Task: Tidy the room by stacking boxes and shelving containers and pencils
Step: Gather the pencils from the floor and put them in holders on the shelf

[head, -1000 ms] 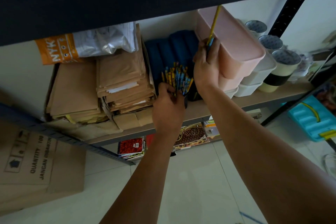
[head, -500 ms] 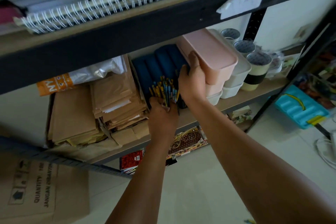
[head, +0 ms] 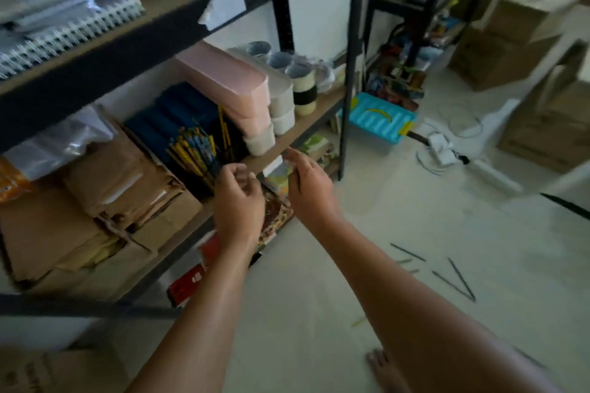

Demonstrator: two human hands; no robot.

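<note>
Beside the pencils I stood bunched on the shelf, my left hand and right hand hover, fingers loosely curled, holding nothing.

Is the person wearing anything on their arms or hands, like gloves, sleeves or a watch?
No. Both forearms are bare as far up as the picture shows, with no sleeve edge in sight. The left hand and the right hand have no gloves, and I can see no watch, bracelet or ring, though the picture is a little blurred. A bare foot shows at the bottom edge.
</note>
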